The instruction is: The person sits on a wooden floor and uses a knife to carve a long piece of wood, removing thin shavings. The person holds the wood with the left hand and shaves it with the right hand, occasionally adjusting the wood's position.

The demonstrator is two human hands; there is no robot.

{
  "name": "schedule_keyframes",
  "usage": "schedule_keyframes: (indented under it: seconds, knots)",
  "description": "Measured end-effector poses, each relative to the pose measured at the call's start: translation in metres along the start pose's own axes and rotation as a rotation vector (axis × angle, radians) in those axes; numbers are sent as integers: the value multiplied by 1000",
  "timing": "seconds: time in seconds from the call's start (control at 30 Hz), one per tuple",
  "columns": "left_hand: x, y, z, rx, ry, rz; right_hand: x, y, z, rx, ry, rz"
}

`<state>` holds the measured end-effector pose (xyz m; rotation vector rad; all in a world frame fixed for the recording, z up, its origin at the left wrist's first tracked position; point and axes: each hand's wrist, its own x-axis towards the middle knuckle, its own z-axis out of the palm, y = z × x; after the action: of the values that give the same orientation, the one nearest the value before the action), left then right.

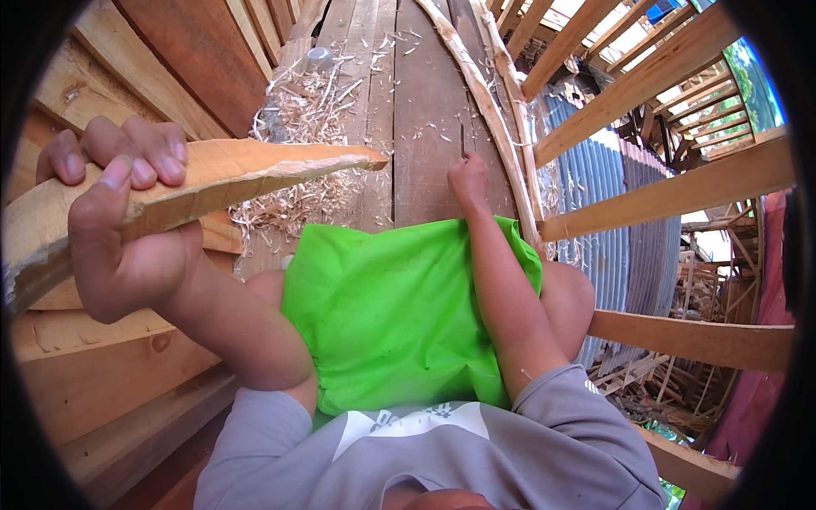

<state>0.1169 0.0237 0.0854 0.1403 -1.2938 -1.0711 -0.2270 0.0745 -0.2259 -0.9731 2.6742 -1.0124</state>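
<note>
A: Where was the wood [246, 168]?
B: I had it up at the left of my view, raised above the floor [421, 183]. It was long, curved and orange-tan, thick at the near end and tapering to a narrow tip, with a pale, rough-cut edge.
A: And the grip?
B: The left hand [127, 259] was wrapped firmly round the thick end, fingers over the top, thumb on the near side. The right hand [468, 180] was curled tight on a thin dark strip [462, 138], too small for me to identify.
A: What about the surface?
B: Brown planks, with curly shavings [327, 194] heaped at the left and a clear cup [318, 58] at the heap's far end. A green cloth [382, 314] covered the lap.
A: The room?
B: I saw boards [195, 59] along the left, open slats [671, 194] along the right, and corrugated sheets [599, 229] beyond those.
</note>
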Motion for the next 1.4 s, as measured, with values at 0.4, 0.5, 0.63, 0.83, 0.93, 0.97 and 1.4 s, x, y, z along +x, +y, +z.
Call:
schedule_keyframes:
  seconds: [0.4, 0.5, 0.63, 0.83, 0.93, 0.97, 1.4]
  knots:
    - [0, -1, 2, -16, 3, -5, -4, -11, -15, -102, -143, 77]
    - [0, -1, 2, -19, -7, -8, -7, -5, -12, 204, -13, 61]
    - [0, -1, 3, -28, -14, -12, 2, 5, 1, -13, 60, 60]
    - [0, -3, 6, -21, -13, -16, 11, 27, 13, -109, 77, 3]
    - [1, -4, 7, -26, -10, -26, 11, 31, 9, -125, 42, 0]
    - [1, -4, 5, -20, -6, -30, 8, 25, 6, -119, 14, 41]
    - [-3, -2, 10, -31, 25, -25, -21, -23, -13, -76, -201, -66]
